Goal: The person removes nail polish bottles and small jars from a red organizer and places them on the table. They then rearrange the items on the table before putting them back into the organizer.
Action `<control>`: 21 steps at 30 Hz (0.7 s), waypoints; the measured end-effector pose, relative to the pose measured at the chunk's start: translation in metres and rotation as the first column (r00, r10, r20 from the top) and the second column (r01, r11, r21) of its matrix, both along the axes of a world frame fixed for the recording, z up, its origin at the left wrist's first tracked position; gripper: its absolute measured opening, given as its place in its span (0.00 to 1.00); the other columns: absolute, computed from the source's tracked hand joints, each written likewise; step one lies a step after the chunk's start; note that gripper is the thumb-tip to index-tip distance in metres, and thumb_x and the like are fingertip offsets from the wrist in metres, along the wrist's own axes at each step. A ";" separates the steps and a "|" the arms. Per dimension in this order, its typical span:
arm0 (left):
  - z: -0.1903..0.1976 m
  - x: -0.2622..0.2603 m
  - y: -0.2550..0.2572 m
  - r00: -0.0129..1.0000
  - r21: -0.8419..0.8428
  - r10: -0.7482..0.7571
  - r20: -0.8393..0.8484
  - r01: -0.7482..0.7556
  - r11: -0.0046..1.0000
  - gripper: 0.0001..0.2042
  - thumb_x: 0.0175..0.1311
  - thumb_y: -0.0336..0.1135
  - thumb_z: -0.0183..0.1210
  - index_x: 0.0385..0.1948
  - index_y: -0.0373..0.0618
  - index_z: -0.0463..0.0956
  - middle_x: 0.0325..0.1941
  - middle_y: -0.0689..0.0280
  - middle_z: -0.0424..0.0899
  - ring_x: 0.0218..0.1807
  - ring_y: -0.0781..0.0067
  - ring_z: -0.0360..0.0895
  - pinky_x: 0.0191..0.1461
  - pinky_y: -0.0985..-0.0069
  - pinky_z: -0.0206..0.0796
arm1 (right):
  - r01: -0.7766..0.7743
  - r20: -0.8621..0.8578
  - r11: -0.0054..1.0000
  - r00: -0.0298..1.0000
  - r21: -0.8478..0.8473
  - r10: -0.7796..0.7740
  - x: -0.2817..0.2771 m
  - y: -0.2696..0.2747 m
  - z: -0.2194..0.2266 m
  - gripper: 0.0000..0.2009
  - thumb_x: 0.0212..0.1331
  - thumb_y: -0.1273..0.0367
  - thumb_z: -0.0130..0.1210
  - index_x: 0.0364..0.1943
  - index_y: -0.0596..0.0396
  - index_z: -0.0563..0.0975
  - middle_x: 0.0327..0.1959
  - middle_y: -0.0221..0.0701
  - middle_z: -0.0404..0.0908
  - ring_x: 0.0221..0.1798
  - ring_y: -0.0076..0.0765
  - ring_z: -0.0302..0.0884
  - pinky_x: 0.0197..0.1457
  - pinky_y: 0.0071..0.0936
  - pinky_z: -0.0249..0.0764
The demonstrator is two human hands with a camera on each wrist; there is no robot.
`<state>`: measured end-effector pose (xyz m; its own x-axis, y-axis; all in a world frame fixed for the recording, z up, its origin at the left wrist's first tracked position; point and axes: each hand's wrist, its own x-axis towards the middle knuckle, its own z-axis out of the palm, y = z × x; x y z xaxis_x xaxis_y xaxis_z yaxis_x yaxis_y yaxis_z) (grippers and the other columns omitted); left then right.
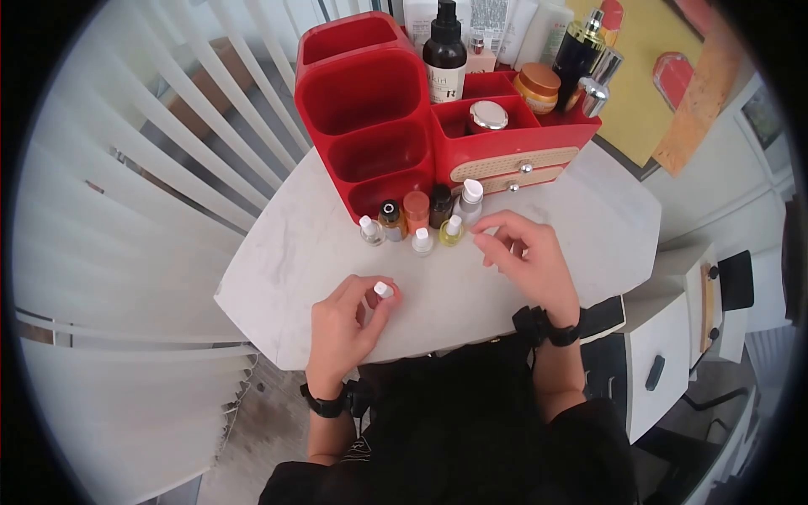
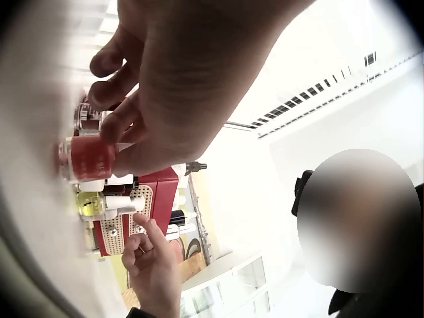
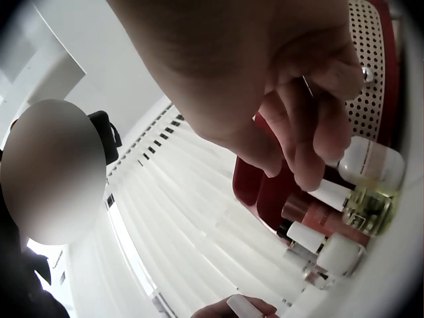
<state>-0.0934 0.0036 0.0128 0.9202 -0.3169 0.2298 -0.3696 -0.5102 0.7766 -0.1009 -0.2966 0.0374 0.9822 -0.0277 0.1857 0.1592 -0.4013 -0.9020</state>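
Observation:
Between its thumb and fingers, my left hand [image 1: 347, 324] holds a small bottle by its white cap [image 1: 384, 289]; the hand covers most of its body. In the left wrist view a red bottle with pale lettering [image 2: 91, 158] shows right at the fingertips. My right hand [image 1: 530, 257] hovers with loosely bent fingers, just right of a yellow-green nail polish bottle with a white cap [image 1: 452, 231]. Beside that stands a clear, white-capped bottle [image 1: 422, 242]. Behind them are a pink bottle [image 1: 417, 212], an amber bottle [image 1: 392, 220], a dark bottle [image 1: 441, 206] and a white-topped bottle [image 1: 470, 202].
A red organizer [image 1: 362, 93] with several compartments and small drawers [image 1: 505, 164] stands at the back of the white table [image 1: 295, 244]. It carries a black spray bottle [image 1: 444, 55], a brown-lidded jar [image 1: 537, 87] and other bottles. White slats [image 1: 194, 76] border the left side.

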 end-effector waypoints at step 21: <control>0.000 0.028 -0.020 0.996 -0.020 0.083 -0.039 -0.084 0.996 0.17 0.70 0.31 0.73 0.58 0.47 0.84 0.33 0.69 0.85 0.26 0.76 0.78 0.32 0.75 0.70 | 0.122 -0.107 0.984 0.988 0.129 -0.108 -0.035 0.002 -0.033 0.10 0.74 0.69 0.68 0.55 0.54 0.87 0.32 0.29 0.89 0.29 0.22 0.82 0.35 0.25 0.77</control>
<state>-0.0657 -0.0168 0.0132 0.9516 -0.2338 0.1997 -0.2960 -0.5208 0.8007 -0.1357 -0.2944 0.0041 0.9844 -0.1595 0.0740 0.0259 -0.2850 -0.9582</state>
